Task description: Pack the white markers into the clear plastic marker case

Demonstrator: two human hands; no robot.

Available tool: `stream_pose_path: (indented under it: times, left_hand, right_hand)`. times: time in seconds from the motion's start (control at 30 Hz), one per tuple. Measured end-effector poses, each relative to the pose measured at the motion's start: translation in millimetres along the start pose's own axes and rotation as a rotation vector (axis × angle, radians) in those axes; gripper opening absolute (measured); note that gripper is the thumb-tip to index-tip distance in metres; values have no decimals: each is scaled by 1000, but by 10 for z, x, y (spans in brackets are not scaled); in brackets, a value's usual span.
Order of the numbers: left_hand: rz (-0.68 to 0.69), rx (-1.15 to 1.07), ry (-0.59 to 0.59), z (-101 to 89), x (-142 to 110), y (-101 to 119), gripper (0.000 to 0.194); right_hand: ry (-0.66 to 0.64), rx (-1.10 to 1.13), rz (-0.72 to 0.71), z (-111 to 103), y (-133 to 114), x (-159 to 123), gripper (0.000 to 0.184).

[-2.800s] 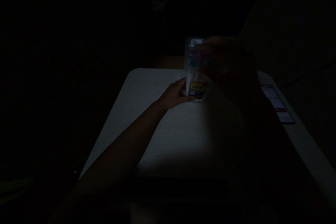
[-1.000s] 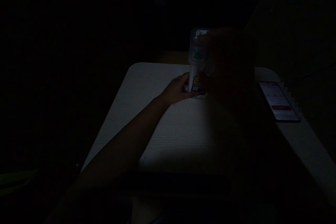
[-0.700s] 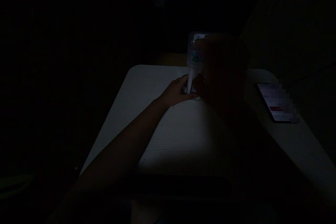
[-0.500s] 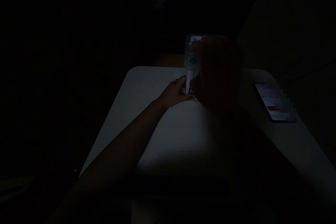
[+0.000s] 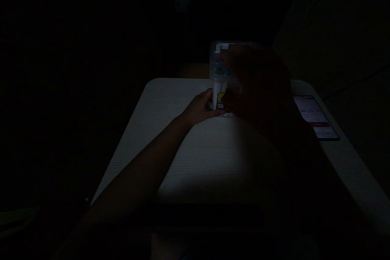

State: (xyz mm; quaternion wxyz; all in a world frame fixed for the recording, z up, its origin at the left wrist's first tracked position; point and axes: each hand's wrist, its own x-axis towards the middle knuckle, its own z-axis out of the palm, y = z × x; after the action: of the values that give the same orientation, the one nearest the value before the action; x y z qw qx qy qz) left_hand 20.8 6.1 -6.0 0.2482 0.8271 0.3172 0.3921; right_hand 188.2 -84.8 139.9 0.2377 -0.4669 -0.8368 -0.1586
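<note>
Left hand (image 5: 198, 110) reaches in from the left over the pale counter (image 5: 207, 150), its fingers wrapped behind the lower part of a clear plastic container (image 5: 216, 85) and its thumb laid across the front near the bottom, so it grips the container at its base. The container stands upright near the far edge of the counter, its long axis running up and down, with the clear top (image 5: 213, 55) uppermost. A yellow and dark label (image 5: 220, 99) low on its front faces the camera, partly covered on its right side. A green piece (image 5: 219, 70) shows through the clear wall above the label, and a white piece (image 5: 221, 46) shows higher up, at the top. To the right, the right hand (image 5: 252, 77) is in deep shadow, its fingers by the container's upper part and its thumb lower, over the label; it is too dark to tell whether it grips or only touches. Farther right, a phone (image 5: 319, 118) lies flat near the counter's right edge, lit screen up, its long axis slanting from far left to near right.
</note>
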Motion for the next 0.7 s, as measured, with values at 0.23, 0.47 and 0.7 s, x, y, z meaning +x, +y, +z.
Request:
stream_pose_path:
  times: [0.23,0.47,0.7]
  left_hand:
    - [-24,39,-40,-46,10,112,67]
    - [-76,-20,-39,-40,1,163,66]
    - [-81,-31,-37,-37,0,147,67]
  right_hand:
    - [106,38,-6,-9,21,8,46]
    - [44,178,52,-28,104,53,41]
    - [78,192,61,1,124,52,40]
